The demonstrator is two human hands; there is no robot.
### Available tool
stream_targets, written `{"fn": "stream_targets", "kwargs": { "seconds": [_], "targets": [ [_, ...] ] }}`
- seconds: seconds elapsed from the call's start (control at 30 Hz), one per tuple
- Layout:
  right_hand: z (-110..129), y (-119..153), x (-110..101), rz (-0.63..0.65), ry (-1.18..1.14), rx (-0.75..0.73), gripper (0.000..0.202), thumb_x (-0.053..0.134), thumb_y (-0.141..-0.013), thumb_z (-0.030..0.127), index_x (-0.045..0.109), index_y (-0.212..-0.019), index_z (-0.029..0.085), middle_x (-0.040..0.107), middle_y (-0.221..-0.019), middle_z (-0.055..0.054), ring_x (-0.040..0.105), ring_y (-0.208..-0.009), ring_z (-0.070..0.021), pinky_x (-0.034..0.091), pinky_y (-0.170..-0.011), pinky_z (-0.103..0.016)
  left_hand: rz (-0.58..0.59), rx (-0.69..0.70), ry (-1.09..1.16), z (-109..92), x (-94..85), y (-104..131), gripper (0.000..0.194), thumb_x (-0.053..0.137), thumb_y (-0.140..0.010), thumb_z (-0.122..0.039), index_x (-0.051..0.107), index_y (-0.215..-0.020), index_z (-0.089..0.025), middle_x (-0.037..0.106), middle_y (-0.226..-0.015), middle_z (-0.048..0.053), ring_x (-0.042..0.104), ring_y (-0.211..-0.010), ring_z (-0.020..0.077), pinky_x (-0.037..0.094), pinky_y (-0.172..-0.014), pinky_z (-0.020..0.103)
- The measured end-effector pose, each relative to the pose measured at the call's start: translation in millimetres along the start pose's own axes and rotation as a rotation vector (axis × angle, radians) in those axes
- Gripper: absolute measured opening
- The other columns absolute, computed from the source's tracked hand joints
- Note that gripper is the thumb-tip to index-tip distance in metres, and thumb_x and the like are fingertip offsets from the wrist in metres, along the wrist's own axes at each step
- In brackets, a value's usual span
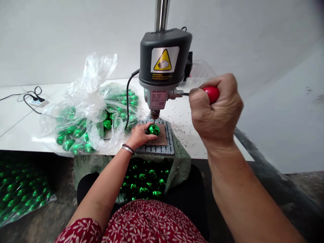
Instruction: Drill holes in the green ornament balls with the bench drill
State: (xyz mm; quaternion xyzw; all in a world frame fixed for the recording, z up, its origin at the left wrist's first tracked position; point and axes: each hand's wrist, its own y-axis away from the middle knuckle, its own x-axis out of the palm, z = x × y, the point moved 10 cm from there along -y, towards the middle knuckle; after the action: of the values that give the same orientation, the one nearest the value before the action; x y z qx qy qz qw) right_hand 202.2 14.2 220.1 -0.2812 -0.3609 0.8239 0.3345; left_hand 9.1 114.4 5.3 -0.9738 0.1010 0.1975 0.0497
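A dark grey drill press (pixel 165 40) with a yellow warning sticker stands at the middle of the white table. Under its chuck, a shiny green ball (pixel 154 130) rests on a brown board (pixel 163 136) over the ridged metal base (pixel 169 148). Thumb and fingers of my left hand (pixel 140 135) grip the ball from its left side, and the bit's tip is at the ball's top. To the right, my right hand (pixel 217 106) is wrapped round the red knob (pixel 212 94) of the drill's lever.
Clear plastic bags (pixel 88 98) of green balls lie on the table's left, near a power strip (pixel 37 102). Dark shavings dot the white table (pixel 194 145). More green balls (pixel 145 179) sit in green cloth below the edge; another bag (pixel 22 189) is on the floor.
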Motion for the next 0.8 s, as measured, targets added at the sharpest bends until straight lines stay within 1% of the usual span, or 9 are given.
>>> {"fn": "stream_targets", "kwargs": {
  "seconds": [0.1,0.17,0.37,0.47,0.6,0.8],
  "targets": [
    [2,4,-2,0.010,0.024,-0.009,0.010,0.050,-0.076,0.027,0.044,-0.074,0.019,0.044,-0.063,0.004,0.036,-0.060,-0.0057,0.036,-0.060,-0.022,0.024,0.033,-0.110,-2,2.5,0,0.062,0.087,-0.058,-0.028,0.073,-0.118,-0.027,0.076,-0.110,0.006,0.061,-0.119,0.0322,0.041,-0.112,0.050],
    [2,6,-3,0.004,0.031,-0.009,0.010,0.049,-0.075,0.028,0.044,-0.073,0.020,0.045,-0.061,0.004,0.037,-0.058,-0.0058,0.036,-0.060,-0.022,0.028,0.040,-0.148,-2,2.9,-1,0.063,0.087,-0.059,-0.030,0.073,-0.120,-0.027,0.076,-0.110,0.006,0.062,-0.118,0.0322,0.040,-0.113,0.050],
    [3,16,-7,-0.067,0.047,-0.050,0.013,0.050,-0.077,0.031,0.045,-0.075,0.019,0.048,-0.062,0.004,0.040,-0.057,-0.0054,0.037,-0.059,-0.022,0.027,0.060,-0.237,-3,3.5,-1,0.063,0.087,-0.061,-0.034,0.072,-0.122,-0.029,0.075,-0.112,0.006,0.059,-0.122,0.0323,0.039,-0.114,0.050],
    [-2,25,-6,-0.076,0.071,-0.043,0.015,0.050,-0.081,0.034,0.046,-0.076,0.020,0.047,-0.063,0.004,0.041,-0.057,-0.0059,0.038,-0.059,-0.022,0.044,0.058,-0.280,-1,5.3,0,0.064,0.085,-0.063,-0.035,0.070,-0.125,-0.027,0.075,-0.115,0.006,0.058,-0.124,0.0322,0.038,-0.115,0.050],
    [-7,37,-4,-0.096,0.076,-0.042,0.017,0.050,-0.085,0.036,0.048,-0.080,0.020,0.051,-0.069,0.002,0.045,-0.060,-0.0060,0.041,-0.060,-0.022,0.042,0.062,-0.250,3,5.8,-1,0.066,0.086,-0.064,-0.034,0.069,-0.127,-0.026,0.073,-0.119,0.007,0.058,-0.125,0.0310,0.039,-0.115,0.047],
    [-14,49,-4,-0.154,0.054,-0.063,0.020,0.052,-0.088,0.039,0.051,-0.085,0.019,0.055,-0.073,0.001,0.049,-0.062,-0.0061,0.042,-0.061,-0.022,0.046,0.080,-0.201,6,7.4,-2,0.064,0.086,-0.062,-0.034,0.070,-0.124,-0.028,0.074,-0.119,0.005,0.061,-0.121,0.0292,0.042,-0.112,0.045]
  ]
}}
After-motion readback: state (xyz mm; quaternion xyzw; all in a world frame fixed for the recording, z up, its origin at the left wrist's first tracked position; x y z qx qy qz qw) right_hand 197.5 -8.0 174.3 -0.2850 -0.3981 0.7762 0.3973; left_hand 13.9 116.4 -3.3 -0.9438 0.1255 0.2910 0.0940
